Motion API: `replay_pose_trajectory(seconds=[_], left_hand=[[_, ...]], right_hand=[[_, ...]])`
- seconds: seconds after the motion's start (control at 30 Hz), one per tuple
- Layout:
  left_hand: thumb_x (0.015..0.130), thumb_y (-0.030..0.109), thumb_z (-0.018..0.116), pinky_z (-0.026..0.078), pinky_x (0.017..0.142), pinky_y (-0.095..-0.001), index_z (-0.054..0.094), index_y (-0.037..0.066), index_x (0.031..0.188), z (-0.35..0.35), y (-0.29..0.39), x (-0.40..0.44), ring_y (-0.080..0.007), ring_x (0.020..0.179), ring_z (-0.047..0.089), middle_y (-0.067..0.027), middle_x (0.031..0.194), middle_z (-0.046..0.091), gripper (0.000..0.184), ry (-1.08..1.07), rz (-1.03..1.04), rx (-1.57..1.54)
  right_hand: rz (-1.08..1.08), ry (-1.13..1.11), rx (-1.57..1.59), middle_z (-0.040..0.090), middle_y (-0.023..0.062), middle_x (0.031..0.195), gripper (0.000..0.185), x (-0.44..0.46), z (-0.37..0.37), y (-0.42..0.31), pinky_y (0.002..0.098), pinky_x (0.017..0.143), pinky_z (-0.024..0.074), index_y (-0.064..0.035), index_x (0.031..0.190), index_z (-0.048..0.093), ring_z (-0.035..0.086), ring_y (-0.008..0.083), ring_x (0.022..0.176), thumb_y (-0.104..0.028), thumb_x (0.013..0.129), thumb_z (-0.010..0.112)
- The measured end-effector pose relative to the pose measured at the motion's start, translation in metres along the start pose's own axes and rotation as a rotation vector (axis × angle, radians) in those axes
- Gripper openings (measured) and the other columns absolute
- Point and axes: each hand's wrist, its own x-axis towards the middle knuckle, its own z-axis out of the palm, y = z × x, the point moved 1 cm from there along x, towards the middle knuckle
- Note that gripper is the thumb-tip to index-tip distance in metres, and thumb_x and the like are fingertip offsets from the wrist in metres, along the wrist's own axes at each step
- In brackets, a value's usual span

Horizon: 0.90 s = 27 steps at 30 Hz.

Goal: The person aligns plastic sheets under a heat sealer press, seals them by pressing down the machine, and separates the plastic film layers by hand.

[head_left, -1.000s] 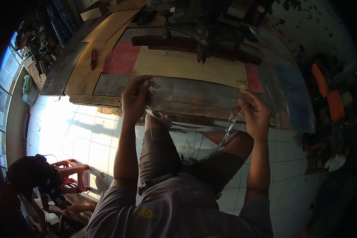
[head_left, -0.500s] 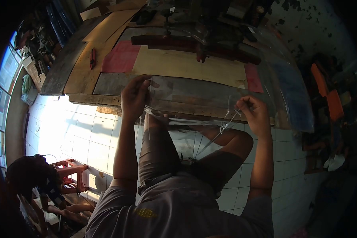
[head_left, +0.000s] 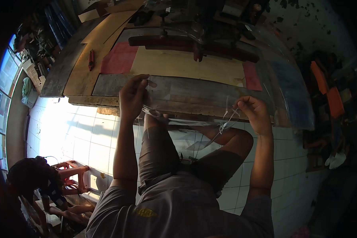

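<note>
A clear plastic sheet [head_left: 186, 97] stretches between my two hands above the table's front edge, and its outline is hard to make out. My left hand [head_left: 133, 97] pinches its left end, with thin loose strips hanging below the fingers. At the right end my right hand [head_left: 254, 113] is closed, thumb against fingers, on thin clear strips [head_left: 225, 126] that dangle over my knee. Behind the sheet, a yellow panel [head_left: 186, 67] with pink ends lies on the table under a dark red bar [head_left: 194, 47].
The worktable [head_left: 77, 75] carries a red cutter [head_left: 91, 60] at the left. Clear plastic [head_left: 293, 87] drapes over its right side. A red stool [head_left: 73, 174] and another person [head_left: 35, 178] are at the lower left. Orange pieces [head_left: 335, 104] are at the right.
My right hand has moved down from its earlier raised position, and its fingers have drawn together. The strips below it have shifted. My left hand stays nearly in place.
</note>
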Motion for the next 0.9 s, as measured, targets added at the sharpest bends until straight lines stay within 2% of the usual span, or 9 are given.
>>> replay_pose_trajectory(seconds=[0.2, 0.3, 0.4, 0.5, 0.53, 0.6, 0.67, 0.77, 0.9], left_hand=[[0.108, 0.013, 0.058, 0.045, 0.052, -0.0204, 0.066, 0.000, 0.125, 0.002, 0.005, -0.002, -0.0014, 0.059, 0.056, -0.0070, 0.096, 0.079, 0.023, -0.007, -0.015, 0.021], [0.108, 0.013, 0.058, 0.046, 0.055, -0.0202, 0.066, 0.001, 0.122, 0.003, -0.001, -0.002, -0.0015, 0.061, 0.056, -0.0065, 0.097, 0.079, 0.020, 0.014, 0.028, 0.067], [0.108, 0.012, 0.058, 0.048, 0.059, -0.0222, 0.067, 0.002, 0.119, 0.008, 0.003, -0.008, -0.0033, 0.064, 0.059, -0.0072, 0.098, 0.079, 0.018, -0.009, -0.024, 0.093], [0.106, 0.012, 0.061, 0.051, 0.062, -0.0245, 0.069, 0.002, 0.118, 0.018, 0.004, -0.020, -0.0048, 0.066, 0.063, -0.0051, 0.092, 0.079, 0.018, 0.071, 0.069, 0.218], [0.106, 0.011, 0.061, 0.053, 0.064, -0.0259, 0.069, 0.002, 0.117, 0.021, 0.005, -0.026, -0.0070, 0.069, 0.065, -0.0062, 0.092, 0.078, 0.017, 0.080, 0.066, 0.238], [0.106, 0.010, 0.060, 0.055, 0.069, -0.0287, 0.068, 0.001, 0.116, 0.025, 0.005, -0.036, -0.0112, 0.075, 0.069, -0.0084, 0.093, 0.077, 0.016, 0.099, 0.055, 0.280], [0.105, 0.008, 0.060, 0.057, 0.071, -0.0306, 0.068, 0.002, 0.115, 0.028, -0.013, -0.041, -0.0145, 0.078, 0.071, -0.0094, 0.092, 0.077, 0.014, 0.211, 0.179, 0.436], [0.104, 0.005, 0.060, 0.058, 0.074, -0.0334, 0.068, 0.002, 0.113, 0.031, -0.031, -0.043, -0.0188, 0.082, 0.074, -0.0111, 0.093, 0.077, 0.012, 0.305, 0.355, 0.553], [0.103, 0.002, 0.059, 0.059, 0.075, -0.0348, 0.066, 0.002, 0.111, 0.031, -0.042, -0.043, -0.0207, 0.084, 0.076, -0.0118, 0.095, 0.077, 0.011, 0.325, 0.411, 0.504]], right_hand=[[-0.022, 0.074, -0.023, 0.074, 0.0045, 0.097, 0.021, -0.003, 0.005, 0.010, 0.0281, 0.090, 0.0512, -0.0006, 0.104, 0.070, 0.066, 0.0103, 0.094, -0.022, 0.105, 0.068], [-0.050, 0.160, 0.061, 0.073, 0.0085, 0.109, 0.022, -0.004, 0.014, 0.029, 0.0297, 0.093, 0.0504, -0.0013, 0.106, 0.065, 0.067, 0.0118, 0.096, -0.023, 0.107, 0.065], [-0.262, 0.305, 0.077, 0.074, 0.0117, 0.118, 0.016, -0.010, 0.034, 0.039, 0.0290, 0.089, 0.0509, -0.0015, 0.112, 0.059, 0.069, 0.0131, 0.097, -0.017, 0.110, 0.056], [-0.352, 0.379, 0.067, 0.073, 0.0174, 0.123, 0.013, -0.024, 0.045, 0.059, 0.0302, 0.092, 0.0517, -0.0015, 0.114, 0.054, 0.071, 0.0155, 0.096, -0.014, 0.111, 0.051], [-0.375, 0.385, -0.063, 0.070, 0.0215, 0.127, 0.018, -0.029, 0.046, 0.066, 0.0359, 0.096, 0.0549, -0.0025, 0.119, 0.048, 0.071, 0.0200, 0.100, -0.020, 0.113, 0.048], [-0.368, 0.439, -0.115, 0.070, 0.0220, 0.127, 0.018, -0.037, 0.054, 0.084, 0.0349, 0.094, 0.0561, -0.0025, 0.121, 0.046, 0.072, 0.0216, 0.099, -0.019, 0.113, 0.045], [-0.443, 0.486, -0.185, 0.070, 0.0247, 0.122, 0.018, -0.037, 0.062, 0.095, 0.0346, 0.091, 0.0584, -0.0032, 0.124, 0.043, 0.074, 0.0252, 0.096, -0.018, 0.114, 0.041], [-0.686, 0.631, -0.249, 0.074, 0.0203, 0.118, 0.014, -0.024, 0.064, 0.132, 0.0314, 0.090, 0.0478, -0.0032, 0.120, 0.047, 0.072, 0.0181, 0.092, -0.007, 0.110, 0.039], [-0.857, 0.716, -0.327, 0.078, 0.0145, 0.107, 0.016, -0.007, 0.070, 0.136, 0.0306, 0.088, 0.0456, -0.0035, 0.122, 0.048, 0.072, 0.0182, 0.091, -0.010, 0.111, 0.039]])
